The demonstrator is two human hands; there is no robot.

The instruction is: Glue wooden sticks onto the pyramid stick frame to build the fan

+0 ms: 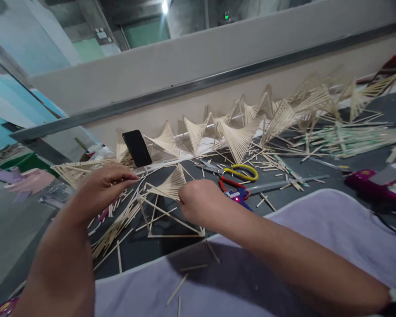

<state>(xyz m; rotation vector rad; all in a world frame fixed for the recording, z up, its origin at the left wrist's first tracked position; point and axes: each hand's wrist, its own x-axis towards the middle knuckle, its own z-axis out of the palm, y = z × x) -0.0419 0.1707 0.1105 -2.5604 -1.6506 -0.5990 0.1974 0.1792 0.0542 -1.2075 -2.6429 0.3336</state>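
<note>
A small model of thin wooden sticks point(166, 236) stands on the dark table before me, with a twisted fan of sticks point(170, 186) across its top. My right hand point(198, 200) is closed at the model's right side, around its edge; the fingertips are hidden behind the fist. To the left, my left hand point(110, 185) hovers above loose sticks point(119, 229), thumb and fingers drawn together in a pinch. Whatever lies between those fingertips is too small to make out. Scissors with yellow and red handles point(240, 172) lie just beyond my right hand.
A blue glue gun point(237, 197) with a clear glue stick lies beside my right forearm. A black phone point(137, 147) leans at the back. Finished stick models point(239, 138) line the wall. A purple glue gun point(379, 185) lies right. A lilac cloth point(251, 273) covers the near edge.
</note>
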